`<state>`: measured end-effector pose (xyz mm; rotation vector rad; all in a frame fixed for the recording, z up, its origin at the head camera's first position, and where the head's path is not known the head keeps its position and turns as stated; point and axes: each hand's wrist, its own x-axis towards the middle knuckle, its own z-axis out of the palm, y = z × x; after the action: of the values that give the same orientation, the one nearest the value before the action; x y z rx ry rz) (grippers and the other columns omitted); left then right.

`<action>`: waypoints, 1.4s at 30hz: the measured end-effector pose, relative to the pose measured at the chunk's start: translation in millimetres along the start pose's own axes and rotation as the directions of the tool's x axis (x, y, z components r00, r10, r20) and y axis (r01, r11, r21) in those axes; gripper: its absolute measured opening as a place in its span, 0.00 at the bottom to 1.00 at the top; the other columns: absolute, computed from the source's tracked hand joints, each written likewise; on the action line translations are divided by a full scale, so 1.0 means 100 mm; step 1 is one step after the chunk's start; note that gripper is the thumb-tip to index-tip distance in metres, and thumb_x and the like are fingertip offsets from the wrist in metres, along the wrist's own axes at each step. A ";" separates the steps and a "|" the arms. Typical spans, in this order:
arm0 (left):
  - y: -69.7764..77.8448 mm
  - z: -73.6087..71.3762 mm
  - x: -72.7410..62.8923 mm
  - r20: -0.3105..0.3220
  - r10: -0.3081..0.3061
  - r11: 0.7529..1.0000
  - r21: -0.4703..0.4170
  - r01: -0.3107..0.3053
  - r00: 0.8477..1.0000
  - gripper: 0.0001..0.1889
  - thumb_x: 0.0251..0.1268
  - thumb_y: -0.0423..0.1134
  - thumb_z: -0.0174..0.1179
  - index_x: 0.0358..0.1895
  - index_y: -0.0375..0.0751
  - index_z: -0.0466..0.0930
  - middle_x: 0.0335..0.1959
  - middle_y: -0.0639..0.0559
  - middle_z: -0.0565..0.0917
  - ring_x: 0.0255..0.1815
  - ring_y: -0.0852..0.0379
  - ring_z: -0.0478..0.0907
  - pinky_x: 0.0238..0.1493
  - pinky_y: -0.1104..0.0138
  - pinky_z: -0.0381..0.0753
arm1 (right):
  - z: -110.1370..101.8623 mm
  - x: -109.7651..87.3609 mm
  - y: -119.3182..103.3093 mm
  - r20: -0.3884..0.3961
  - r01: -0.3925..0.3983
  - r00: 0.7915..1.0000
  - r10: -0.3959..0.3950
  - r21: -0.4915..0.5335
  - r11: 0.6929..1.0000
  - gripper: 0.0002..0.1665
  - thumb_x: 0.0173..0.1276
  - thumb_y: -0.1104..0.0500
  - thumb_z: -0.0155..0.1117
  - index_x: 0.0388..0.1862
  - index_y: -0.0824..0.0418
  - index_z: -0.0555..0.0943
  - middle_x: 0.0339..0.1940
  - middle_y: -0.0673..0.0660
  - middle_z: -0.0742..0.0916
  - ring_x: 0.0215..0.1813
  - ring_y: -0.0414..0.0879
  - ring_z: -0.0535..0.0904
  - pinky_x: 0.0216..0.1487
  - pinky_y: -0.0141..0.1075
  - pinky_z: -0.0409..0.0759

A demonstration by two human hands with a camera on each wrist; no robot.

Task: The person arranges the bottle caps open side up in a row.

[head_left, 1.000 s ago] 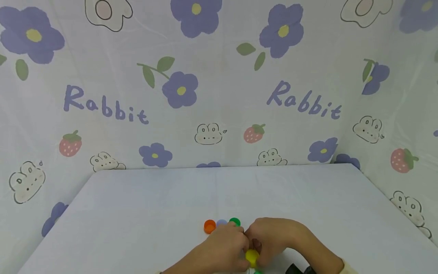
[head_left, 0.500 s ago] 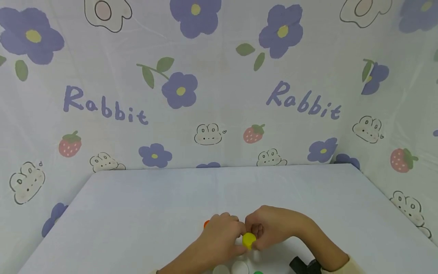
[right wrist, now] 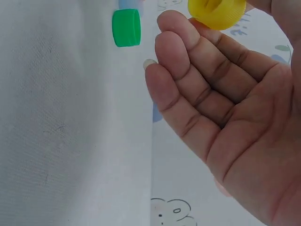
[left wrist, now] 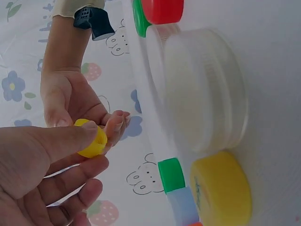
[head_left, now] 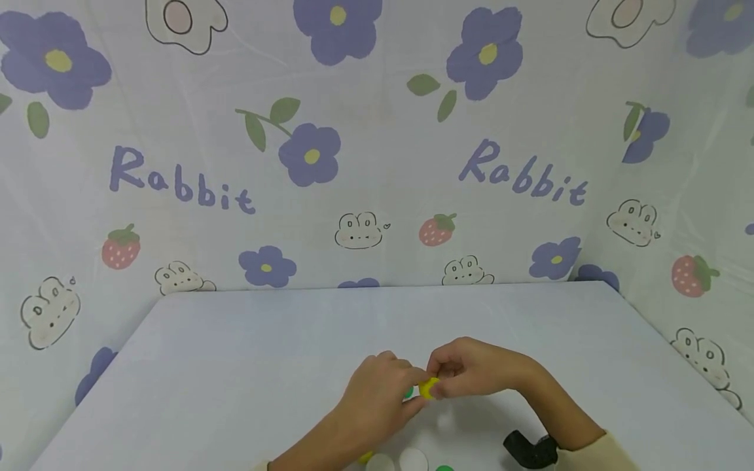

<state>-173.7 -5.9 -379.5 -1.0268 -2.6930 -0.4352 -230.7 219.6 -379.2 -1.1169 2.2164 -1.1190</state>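
A small yellow bottle cap [head_left: 429, 388] is held up between both hands, over the table. My left hand [head_left: 383, 392] pinches it from the left, and the thumb lies across the cap [left wrist: 92, 141] in the left wrist view. From the other side my right hand [head_left: 477, 369] grips it with thumb and index finger; the remaining fingers curve loosely below the cap [right wrist: 217, 13] in the right wrist view. Just behind the left fingers a green cap [head_left: 409, 392] peeks out. The left hand hides the other caps in that row from the head view.
Whitish round lids [left wrist: 207, 89] stand on the table near a larger yellow lid [left wrist: 221, 188]. A green cap [left wrist: 171, 174] and a light blue cap [left wrist: 182, 206] sit beside them, with a red cap [left wrist: 162, 9] opposite. A black wrist camera [head_left: 530, 450] hangs by the right sleeve.
Both hands have moved up and away from the body with the yellow cap between them. White lids have come into view below, while the orange and light blue caps are now covered.
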 end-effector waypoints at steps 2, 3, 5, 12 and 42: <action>-0.02 -0.01 0.01 0.002 -0.004 1.000 -0.015 0.004 1.000 0.11 0.61 0.45 0.75 0.45 0.51 0.91 0.33 0.62 0.88 0.31 0.64 0.71 0.34 0.72 0.70 | -0.01 0.00 0.00 -0.019 0.011 1.000 -0.011 0.022 1.000 0.06 0.70 0.59 0.67 0.42 0.59 0.86 0.34 0.50 0.89 0.34 0.41 0.82 0.40 0.34 0.82; -0.03 -0.02 0.01 0.005 -0.010 1.000 -0.026 0.011 1.000 0.11 0.62 0.45 0.74 0.45 0.50 0.91 0.34 0.62 0.89 0.31 0.64 0.71 0.35 0.72 0.71 | -0.01 0.00 0.00 -0.030 0.016 0.999 -0.015 0.037 0.999 0.06 0.71 0.59 0.67 0.43 0.59 0.86 0.35 0.52 0.89 0.36 0.43 0.83 0.42 0.35 0.82; -0.05 -0.03 0.02 0.012 -0.028 0.998 -0.050 0.028 1.000 0.11 0.63 0.47 0.73 0.45 0.48 0.91 0.34 0.62 0.89 0.31 0.65 0.71 0.37 0.71 0.73 | -0.02 0.00 0.00 -0.047 0.023 0.999 -0.020 0.067 0.997 0.07 0.71 0.60 0.67 0.44 0.61 0.85 0.37 0.55 0.89 0.38 0.47 0.84 0.44 0.36 0.83; -0.10 -0.07 0.05 0.017 -0.101 0.983 -0.153 0.102 0.995 0.13 0.65 0.48 0.71 0.47 0.47 0.90 0.33 0.64 0.88 0.31 0.66 0.74 0.39 0.70 0.76 | -0.05 0.00 0.01 -0.038 0.046 0.998 -0.042 0.114 0.992 0.07 0.73 0.63 0.66 0.47 0.63 0.84 0.38 0.60 0.89 0.37 0.47 0.82 0.44 0.37 0.83; -0.28 0.04 0.15 0.053 -0.149 0.957 -0.244 0.158 0.987 0.17 0.60 0.50 0.75 0.49 0.48 0.88 0.31 0.61 0.81 0.31 0.66 0.73 0.34 0.72 0.75 | 0.09 0.03 -0.11 -0.154 -0.047 0.988 0.018 -0.185 0.982 0.17 0.67 0.58 0.74 0.49 0.57 0.76 0.31 0.44 0.89 0.33 0.38 0.83 0.41 0.35 0.83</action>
<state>-203.8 -14.7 -384.3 -0.8931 -2.8121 -0.8085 -221.5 209.6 -375.9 -1.0967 2.4940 -1.0288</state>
